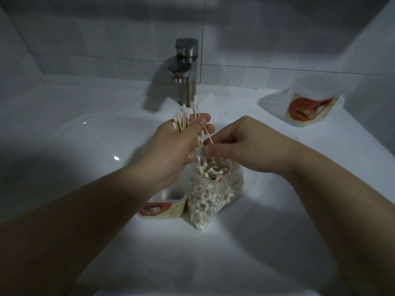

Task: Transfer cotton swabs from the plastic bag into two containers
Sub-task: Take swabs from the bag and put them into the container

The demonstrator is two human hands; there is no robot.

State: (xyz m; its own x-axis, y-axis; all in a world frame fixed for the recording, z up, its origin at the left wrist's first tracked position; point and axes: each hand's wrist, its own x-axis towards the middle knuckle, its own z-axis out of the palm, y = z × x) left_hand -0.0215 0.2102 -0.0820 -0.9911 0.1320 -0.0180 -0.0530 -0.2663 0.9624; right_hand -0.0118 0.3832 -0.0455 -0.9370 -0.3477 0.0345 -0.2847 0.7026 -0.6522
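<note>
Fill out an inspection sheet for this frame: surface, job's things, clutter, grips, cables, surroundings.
Surface: white counter with a basin on the left, dimly lit.
Job's things: plastic bag, open at the top, stands on the counter, full of swabs; near container beside it, partly under the left wrist; far container at the back right, apart from the rest.
Clutter: nothing seen.
Grips: left hand holds a bundle of cotton swabs above the bag; right hand pinches a single swab over the bag's mouth.
Cables: nothing seen.
Surroundings: metal faucet behind the hands; tiled wall.
</note>
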